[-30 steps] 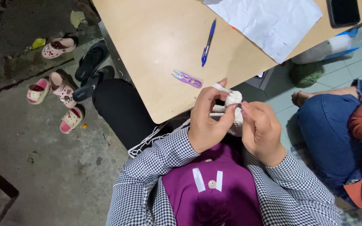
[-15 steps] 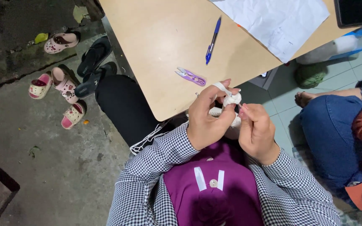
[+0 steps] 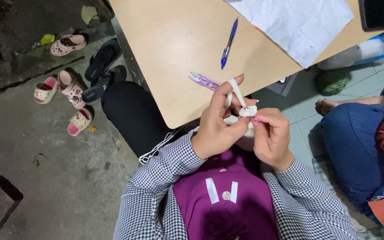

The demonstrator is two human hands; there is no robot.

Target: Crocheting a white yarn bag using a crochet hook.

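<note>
My left hand (image 3: 216,126) and my right hand (image 3: 272,138) meet just in front of my chest, at the near edge of a light wooden table (image 3: 174,49). Between them is a small white crocheted piece (image 3: 247,111). A strand of white yarn (image 3: 235,92) runs over my raised left index finger. My right hand pinches the piece, and a pink tip shows at its fingers. More white yarn (image 3: 156,149) trails down over my black trouser leg.
On the table lie purple thread snips (image 3: 204,81), a blue pen (image 3: 229,43), a white paper sheet (image 3: 296,24) and a black phone (image 3: 377,13). Several sandals (image 3: 74,82) lie on the concrete at left. Another person in jeans (image 3: 356,142) sits at right.
My left index finger has lifted, drawing the yarn strand up. Both hands stay together on the white piece.
</note>
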